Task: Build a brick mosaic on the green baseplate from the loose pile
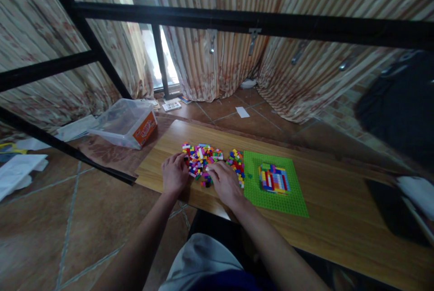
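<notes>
A loose pile of small colourful building bricks [200, 155] lies on the wooden table in front of me. My left hand [175, 174] rests at the pile's left edge, palm down, with curved fingers apart and nothing visible in them. Over the right part of the pile reaches my right hand [225, 183], its thumb and fingertips closed on a small white brick [208, 169]. To the right of this hand lies a green baseplate [252, 191]. On it stands a low, multicoloured brick build [275, 179] with red, white, blue and yellow rows.
The long wooden table [332, 200] carries a dark flat object [389, 205] at its right. A clear plastic box [118, 119] with an orange label stands beyond its left end. Black metal bars [217, 16] cross in front of striped curtains [233, 65]. Papers lie on the tiled floor.
</notes>
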### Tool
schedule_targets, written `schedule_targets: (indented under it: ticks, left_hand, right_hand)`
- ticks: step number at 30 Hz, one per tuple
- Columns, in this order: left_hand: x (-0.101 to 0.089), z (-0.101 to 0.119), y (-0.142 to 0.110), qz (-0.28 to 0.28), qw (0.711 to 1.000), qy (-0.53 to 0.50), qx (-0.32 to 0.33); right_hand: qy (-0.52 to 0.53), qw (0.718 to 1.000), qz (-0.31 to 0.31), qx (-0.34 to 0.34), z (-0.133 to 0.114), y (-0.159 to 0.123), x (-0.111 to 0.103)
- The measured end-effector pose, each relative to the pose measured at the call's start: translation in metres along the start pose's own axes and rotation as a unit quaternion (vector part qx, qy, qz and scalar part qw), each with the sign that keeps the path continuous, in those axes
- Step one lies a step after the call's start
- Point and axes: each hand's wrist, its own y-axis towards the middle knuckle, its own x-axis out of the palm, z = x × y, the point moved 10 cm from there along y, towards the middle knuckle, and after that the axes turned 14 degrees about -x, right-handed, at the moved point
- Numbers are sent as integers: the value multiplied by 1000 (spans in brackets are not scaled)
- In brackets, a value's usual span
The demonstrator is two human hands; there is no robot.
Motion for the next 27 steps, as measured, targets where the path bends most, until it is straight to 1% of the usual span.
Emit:
schedule_targets:
  ticks: [3, 6, 8, 11, 13, 15, 17, 20, 23, 27]
  left_hand:
    - [1, -1, 0, -1, 1000, 4, 2]
    - [1, -1, 1, -1, 1000, 6, 3]
    - [1, -1, 2, 1, 1000, 7, 6]
    - [2, 0, 3, 1, 1000, 6, 9]
    - [2, 0, 3, 1, 1000, 5, 10]
    - [1, 1, 3, 2, 1000, 5, 9]
    - [0, 1, 3, 3, 1000, 6, 9]
    - [-1, 2, 3, 6, 1000, 10, 14]
    - [-1, 3, 3, 6, 1000, 10, 17]
    - [-1, 2, 4, 4, 1000, 10, 12]
  right_hand:
    - [41, 995, 82, 29, 0, -12, -32]
    - [35, 985, 145, 82, 11, -36, -72]
    - [15, 974, 181, 137, 29, -60, -101]
    - [-31, 946, 222, 234, 66, -101, -142]
    - [-80, 930, 231, 274, 88, -121, -164]
    - [-136, 918, 229, 294, 103, -131, -179]
    - [-163, 914, 218, 302, 113, -133, -184]
    - [-167, 915, 197, 310, 123, -127, -177]
    - [-192, 913, 179, 313, 124, -120, -168]
    - [-214, 917, 166, 292, 121, -114, -162]
